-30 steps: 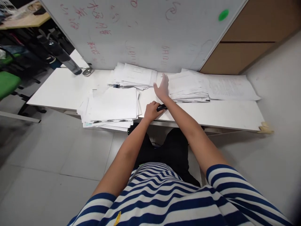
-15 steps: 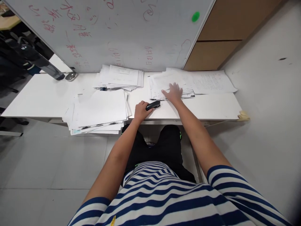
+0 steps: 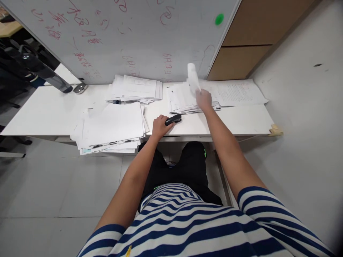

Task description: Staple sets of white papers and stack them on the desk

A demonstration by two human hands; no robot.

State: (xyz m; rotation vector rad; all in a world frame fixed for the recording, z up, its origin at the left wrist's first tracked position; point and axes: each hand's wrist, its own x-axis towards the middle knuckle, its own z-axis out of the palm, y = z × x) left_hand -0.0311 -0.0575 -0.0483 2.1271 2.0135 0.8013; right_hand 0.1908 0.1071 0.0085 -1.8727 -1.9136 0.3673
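A black stapler (image 3: 173, 119) lies near the desk's front edge, with my left hand (image 3: 160, 126) closed around its left end. To the right and farther back, my right hand (image 3: 204, 100) grips a sheet of paper (image 3: 193, 76). That sheet is lifted and curls up over a stack of papers (image 3: 180, 100); its near edge is in my fingers, which are partly hidden. Beneath the hand, the stack's sheets lie unevenly, and a written sheet (image 3: 233, 93) stretches out to the right of it.
On the white desk (image 3: 45, 110), a large paper pile (image 3: 115, 121) overhangs the front edge at left. Behind it sits another paper stack (image 3: 140, 87). A computer mouse (image 3: 80, 88) and a dark bottle (image 3: 50, 73) are at far left. A whiteboard (image 3: 144, 35) rises behind.
My right hand, earlier lying spread on the right stack, has closed on a sheet and raised it into a curl. My left hand stays on the stapler.
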